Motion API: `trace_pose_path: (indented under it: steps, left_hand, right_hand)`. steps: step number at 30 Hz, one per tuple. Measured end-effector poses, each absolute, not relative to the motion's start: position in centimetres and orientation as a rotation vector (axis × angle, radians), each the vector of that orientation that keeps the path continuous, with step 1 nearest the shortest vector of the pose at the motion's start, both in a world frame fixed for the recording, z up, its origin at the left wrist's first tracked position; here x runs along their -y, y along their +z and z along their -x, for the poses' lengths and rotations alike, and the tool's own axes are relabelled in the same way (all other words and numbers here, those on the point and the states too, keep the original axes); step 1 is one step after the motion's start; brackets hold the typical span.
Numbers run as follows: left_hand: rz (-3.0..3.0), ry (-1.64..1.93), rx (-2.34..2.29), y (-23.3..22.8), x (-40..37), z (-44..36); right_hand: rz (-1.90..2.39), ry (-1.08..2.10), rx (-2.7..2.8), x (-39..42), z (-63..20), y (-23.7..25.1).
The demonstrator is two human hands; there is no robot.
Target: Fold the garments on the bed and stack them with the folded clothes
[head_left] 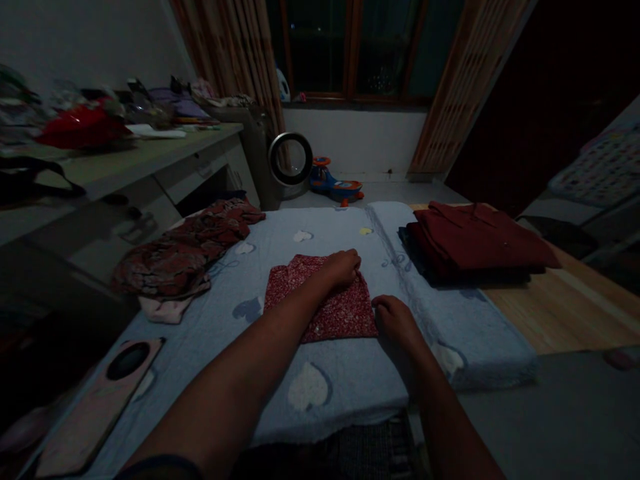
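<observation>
A folded dark red garment (345, 313) with small pale speckles lies flat on the light blue heart-patterned cover. My left hand (345, 265) reaches across it, fingers curled closed on its upper right edge; the fingertips are partly hidden. Beside the right edge is my right hand (396, 319), its fingers loosely bent and apart, with a fingertip at the fabric's border. Dim light makes it hard to see whether that fingertip presses on the cloth.
A stack of folded dark red clothes (480, 237) sits at right, partly over a wooden board (565, 307). At left lie a crumpled patterned garment (185, 250) and a pink phone (95, 413). A cluttered desk (165, 153) stands far left; a ride-on toy (333, 181) is beyond the bed.
</observation>
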State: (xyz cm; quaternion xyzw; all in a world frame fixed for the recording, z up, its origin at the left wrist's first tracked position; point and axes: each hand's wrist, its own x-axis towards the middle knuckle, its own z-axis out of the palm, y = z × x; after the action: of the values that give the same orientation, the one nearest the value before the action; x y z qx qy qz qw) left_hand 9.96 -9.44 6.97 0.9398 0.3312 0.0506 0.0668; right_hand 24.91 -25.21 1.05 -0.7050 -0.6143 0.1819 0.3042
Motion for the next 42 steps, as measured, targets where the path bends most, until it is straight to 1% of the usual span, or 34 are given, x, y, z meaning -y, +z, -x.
trace_pose_path:
  steps: [7,12,20,26,31,34,37,42]
  left_hand:
    - [-2.801,0.103,-1.042,7.1,8.6,-9.0]
    - [-2.796,0.025,-1.103,6.6,8.5,-9.3]
    - [-2.802,0.005,-1.193,6.5,8.3,-10.0]
    - [-2.808,-0.046,-1.131,6.2,7.7,-10.2]
    - [-2.795,-0.082,-1.091,5.4,7.0,-9.8]
    - [-2.809,-0.053,-1.088,5.1,6.9,-9.7]
    - [-2.834,-0.021,-1.073,5.0,6.9,-9.6]
    - [-2.853,0.032,-1.08,5.1,7.0,-9.4]
  right_hand:
    - [1.91,0.609,1.726,25.5,-24.9,1.4]
    - [1.998,0.608,1.706,25.4,-24.4,1.6]
    - [1.935,0.687,1.75,26.1,-24.6,2.3]
    - [1.898,0.634,1.651,25.9,-24.0,2.4]
    - [2.085,0.546,1.651,26.0,-23.0,2.3]
    - [2.138,0.558,1.703,26.0,-22.9,2.4]
    - [2.064,0.633,1.738,26.1,-23.7,2.3]
    - [1.769,0.802,1.666,26.0,-25.3,1.7]
